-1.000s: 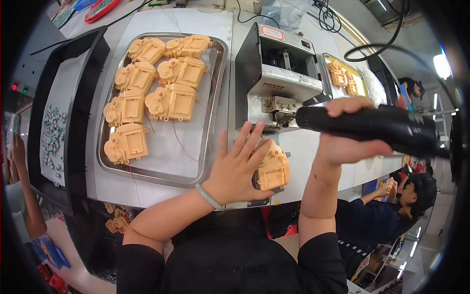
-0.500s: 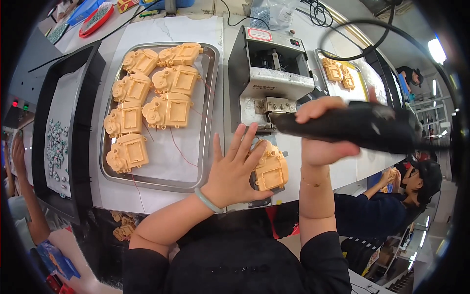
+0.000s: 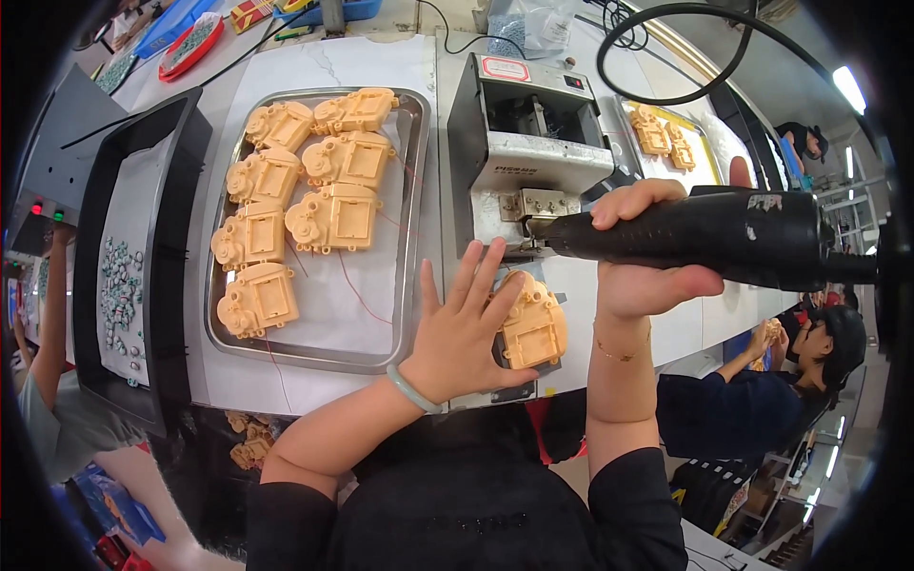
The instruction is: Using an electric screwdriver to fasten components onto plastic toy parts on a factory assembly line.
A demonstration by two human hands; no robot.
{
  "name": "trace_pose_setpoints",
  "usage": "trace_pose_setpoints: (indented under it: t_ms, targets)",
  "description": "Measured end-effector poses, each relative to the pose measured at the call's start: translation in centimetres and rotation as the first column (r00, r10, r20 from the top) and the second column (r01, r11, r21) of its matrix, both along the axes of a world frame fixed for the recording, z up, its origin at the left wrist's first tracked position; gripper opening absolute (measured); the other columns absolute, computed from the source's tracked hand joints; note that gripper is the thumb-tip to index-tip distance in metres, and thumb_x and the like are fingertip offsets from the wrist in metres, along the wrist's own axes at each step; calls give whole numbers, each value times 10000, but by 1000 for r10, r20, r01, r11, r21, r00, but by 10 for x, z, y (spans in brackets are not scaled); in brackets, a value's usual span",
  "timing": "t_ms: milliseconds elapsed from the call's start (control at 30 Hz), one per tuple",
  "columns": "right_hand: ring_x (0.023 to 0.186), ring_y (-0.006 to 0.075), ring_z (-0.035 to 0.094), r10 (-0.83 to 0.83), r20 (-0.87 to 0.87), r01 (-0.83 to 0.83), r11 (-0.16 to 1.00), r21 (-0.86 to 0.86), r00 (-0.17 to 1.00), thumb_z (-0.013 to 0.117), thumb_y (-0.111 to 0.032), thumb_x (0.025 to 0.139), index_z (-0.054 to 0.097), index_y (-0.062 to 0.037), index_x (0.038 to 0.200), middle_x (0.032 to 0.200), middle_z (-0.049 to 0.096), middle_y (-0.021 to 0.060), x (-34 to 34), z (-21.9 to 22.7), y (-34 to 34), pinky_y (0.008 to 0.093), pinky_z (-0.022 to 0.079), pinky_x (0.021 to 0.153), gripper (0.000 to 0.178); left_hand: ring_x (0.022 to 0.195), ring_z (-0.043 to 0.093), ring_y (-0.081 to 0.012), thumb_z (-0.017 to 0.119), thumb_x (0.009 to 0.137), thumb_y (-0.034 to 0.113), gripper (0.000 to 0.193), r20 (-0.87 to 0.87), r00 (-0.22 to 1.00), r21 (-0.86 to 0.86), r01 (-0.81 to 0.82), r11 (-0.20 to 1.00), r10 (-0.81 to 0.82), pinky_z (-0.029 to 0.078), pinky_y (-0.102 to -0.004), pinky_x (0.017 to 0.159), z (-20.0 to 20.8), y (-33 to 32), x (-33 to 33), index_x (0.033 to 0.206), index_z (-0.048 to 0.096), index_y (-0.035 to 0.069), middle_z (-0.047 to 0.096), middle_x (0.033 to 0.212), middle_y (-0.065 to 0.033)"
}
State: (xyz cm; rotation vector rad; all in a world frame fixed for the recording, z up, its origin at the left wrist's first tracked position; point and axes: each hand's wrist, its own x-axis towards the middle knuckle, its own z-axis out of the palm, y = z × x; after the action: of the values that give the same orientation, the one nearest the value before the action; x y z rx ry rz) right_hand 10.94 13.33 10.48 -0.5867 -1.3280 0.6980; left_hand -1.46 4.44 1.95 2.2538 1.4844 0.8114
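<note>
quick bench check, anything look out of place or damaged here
One thin red wire trails over the near rim of the metal tray onto the white worktop, looking stray. The electric screwdriver has a pale, worn-looking patch near its cord end.

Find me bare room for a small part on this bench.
The metal tray's lower right, between the tan casings and its right rim, is mostly bare, crossed by thin red wires. More bare white bench lies right of the right forearm, below the black tool. It's crowded around the left hand, its casing and the machine.
</note>
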Motion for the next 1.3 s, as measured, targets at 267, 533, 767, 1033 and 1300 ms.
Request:
trace_pose_setpoints:
  t_ms: [267, 533, 767, 1033, 1300]
  targets:
    - [508, 165, 503, 61, 58, -60, 998, -18, 996, 409, -707, 726, 73, -43, 1341, 668, 510, 118, -3, 5, 16, 272, 445, 507, 966, 1322, 99, -347, 605, 555, 676, 927, -48, 999, -25, 16, 1000, -18, -30, -605, 973, 0, 0, -3, 1249, 411, 92, 178, 1406, -197]
    - [492, 159, 487, 364, 96, -357, 931, -80, 927, 389, -765, 679, 87, -83, 1343, 653, 502, 94, 5, 9, 30, 286, 432, 490, 999, 1181, 314, -343, 656, 552, 590, 918, 56, 997, -41, 63, 997, -60, 187, -463, 970, 0, 0, 1, 1234, 392, 34, 350, 1269, -163]
    - [498, 168, 493, 123, 104, -101, 974, -201, 987, 405, -759, 670, 57, -79, 1350, 656, 504, 100, 6, 15, -11, 286, 438, 492, 1023, 1095, 405, -284, 715, 531, 481, 930, 179, 981, -52, 80, 995, -70, 278, -391, 891, -3, 3, -1, 1251, 352, 17, 434, 1182, -129]
    - [472, 181, 473, 41, 32, -34, 978, -204, 999, 420, -740, 687, 56, -74, 1357, 658, 474, 128, 21, 19, -41, 299, 427, 466, 1013, 1068, 434, -254, 715, 534, 472, 910, 179, 981, -43, 89, 995, -80, 265, -381, 896, -1, 3, 1, 1243, 364, 22, 448, 1173, -116]
    - [476, 178, 478, -23, 75, 40, 972, -233, 997, 428, -751, 669, 34, -104, 1359, 666, 478, 123, 23, 6, -46, 297, 432, 474, 1025, 1058, 445, -238, 715, 532, 477, 907, 158, 986, -31, 65, 997, -59, 254, -397, 899, 0, 2, 1, 1240, 370, 26, 463, 1157, -104]
